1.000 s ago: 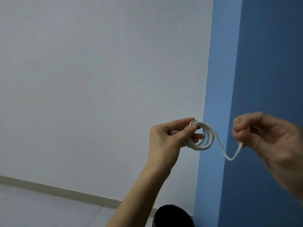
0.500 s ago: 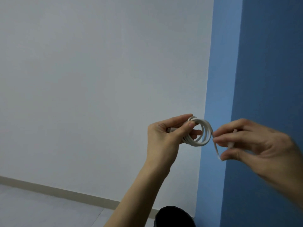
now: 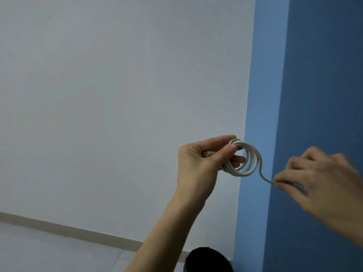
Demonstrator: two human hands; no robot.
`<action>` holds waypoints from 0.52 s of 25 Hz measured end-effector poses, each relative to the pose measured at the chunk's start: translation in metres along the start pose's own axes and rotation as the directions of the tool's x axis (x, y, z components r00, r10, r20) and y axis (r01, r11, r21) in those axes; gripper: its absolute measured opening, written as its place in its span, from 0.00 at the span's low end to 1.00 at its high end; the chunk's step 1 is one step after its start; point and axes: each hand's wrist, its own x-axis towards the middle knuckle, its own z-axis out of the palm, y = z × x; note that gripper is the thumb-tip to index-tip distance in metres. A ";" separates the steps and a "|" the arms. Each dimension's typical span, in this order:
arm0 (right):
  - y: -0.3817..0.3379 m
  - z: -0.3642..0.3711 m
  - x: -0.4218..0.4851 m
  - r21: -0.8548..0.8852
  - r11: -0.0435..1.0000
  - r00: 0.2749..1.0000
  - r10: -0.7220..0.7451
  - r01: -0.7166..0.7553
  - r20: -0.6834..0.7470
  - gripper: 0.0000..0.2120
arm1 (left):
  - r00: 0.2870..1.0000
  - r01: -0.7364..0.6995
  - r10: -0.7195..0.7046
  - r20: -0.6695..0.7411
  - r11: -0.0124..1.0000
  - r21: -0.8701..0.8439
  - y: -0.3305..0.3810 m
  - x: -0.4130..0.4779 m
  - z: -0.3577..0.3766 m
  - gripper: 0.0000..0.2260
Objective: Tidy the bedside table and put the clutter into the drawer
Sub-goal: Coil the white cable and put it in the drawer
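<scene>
The left hand (image 3: 198, 165) is up in the air in front of a white wall (image 3: 117, 95). Its grip is pinching a white cord (image 3: 253, 156) that is wound into a small round bundle. The thumb (image 3: 225, 151) presses on the top of the loops, and the other fingers go through the middle of the ring. One loose end of the cord curls down and to the right from the bundle. The right hand (image 3: 322, 179) is near, a bit lower, and it looks blurry. Its grip is pinching that loose end between the thumb and the fingers. Behind the right hand is a blue wall (image 3: 314, 75). Low down there is a pale floor (image 3: 49, 250) and a dark round thing (image 3: 206, 260) at the bottom edge.
</scene>
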 end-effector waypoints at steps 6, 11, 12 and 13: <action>0.000 -0.006 0.006 0.792 0.281 0.834 0.294 -0.542 0.467 0.10 | 0.999 -0.039 0.039 0.000 0.999 0.003 0.003 0.001 0.003 0.07; 0.006 0.008 0.000 0.654 -0.527 0.821 -0.168 -0.542 0.546 0.20 | 0.995 -0.085 0.087 -0.049 0.996 0.026 0.005 0.003 0.009 0.07; 0.009 0.005 -0.001 0.769 -0.468 0.875 -0.020 -0.435 0.483 0.15 | 0.994 -0.091 0.092 -0.064 0.996 0.025 0.004 0.003 0.010 0.07; 0.011 0.002 -0.004 0.811 -0.473 0.887 0.119 -0.345 0.447 0.13 | 0.992 -0.096 0.097 -0.079 0.995 0.024 0.003 0.004 0.010 0.07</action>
